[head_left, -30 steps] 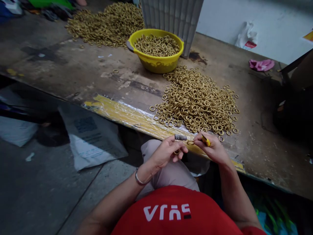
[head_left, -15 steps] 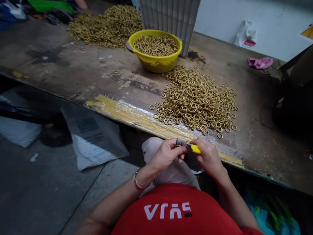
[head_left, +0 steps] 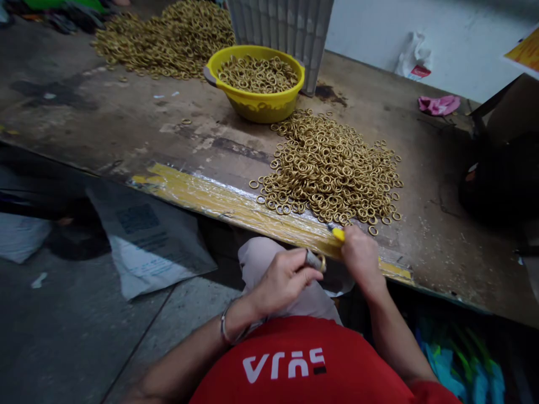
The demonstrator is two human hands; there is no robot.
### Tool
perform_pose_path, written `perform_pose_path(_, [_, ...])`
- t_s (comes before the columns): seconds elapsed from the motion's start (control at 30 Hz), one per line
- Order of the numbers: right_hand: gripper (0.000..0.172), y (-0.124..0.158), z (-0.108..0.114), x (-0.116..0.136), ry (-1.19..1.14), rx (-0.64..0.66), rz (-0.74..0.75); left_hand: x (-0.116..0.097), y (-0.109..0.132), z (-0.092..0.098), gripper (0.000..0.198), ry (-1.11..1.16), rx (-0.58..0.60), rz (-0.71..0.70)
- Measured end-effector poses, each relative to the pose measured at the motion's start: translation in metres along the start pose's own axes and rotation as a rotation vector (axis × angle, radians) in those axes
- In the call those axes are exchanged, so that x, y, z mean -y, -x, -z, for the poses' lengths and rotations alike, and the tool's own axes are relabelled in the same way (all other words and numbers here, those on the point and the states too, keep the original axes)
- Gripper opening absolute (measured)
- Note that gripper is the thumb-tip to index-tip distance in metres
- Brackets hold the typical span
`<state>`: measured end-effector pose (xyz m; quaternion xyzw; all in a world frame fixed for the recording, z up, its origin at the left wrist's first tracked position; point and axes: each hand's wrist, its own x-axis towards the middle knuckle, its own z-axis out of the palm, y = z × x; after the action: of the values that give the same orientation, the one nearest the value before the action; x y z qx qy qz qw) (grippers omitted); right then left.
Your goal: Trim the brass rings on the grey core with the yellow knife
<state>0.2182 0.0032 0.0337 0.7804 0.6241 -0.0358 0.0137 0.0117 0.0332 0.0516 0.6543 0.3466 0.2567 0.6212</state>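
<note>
My left hand (head_left: 290, 278) is closed over my lap, pinching a gold-coloured ring (head_left: 323, 263) between thumb and forefinger. A grey wrap (head_left: 312, 259) covers the end of that forefinger. To its right, my right hand (head_left: 361, 255) is wrapped around a yellow-handled knife (head_left: 338, 234); its short dark tip points left, over the table's front edge. Most of the handle is hidden in the fist. Just beyond the knife lies a loose pile of gold-coloured rings (head_left: 332, 168). The two hands are apart.
Behind the pile stands a yellow basin (head_left: 263, 106) full of rings, against a grey ribbed crate (head_left: 280, 28). Another ring heap (head_left: 168, 42) lies at the back left. A yellow taped strip (head_left: 202, 196) runs along the table edge. White sacks (head_left: 143, 235) sit below.
My right hand has drawn the knife away from the ring, up and towards the pile. My left hand keeps hold of the ring, which now shows more plainly. The view has shifted slightly.
</note>
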Motion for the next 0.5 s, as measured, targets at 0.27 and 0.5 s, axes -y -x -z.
perform_pose_path(0.27, [0.014, -0.039, -0.007, -0.020, -0.042, -0.156, 0.002, 0.014, -0.015, 0.008, 0.023, 0.316, -0.002, 0.124])
perform_pose_path(0.5, [0.014, -0.042, -0.004, -0.018, -0.298, -0.167, 0.106, 0.028, -0.016, 0.013, 0.032, 0.821, 0.049, 0.252])
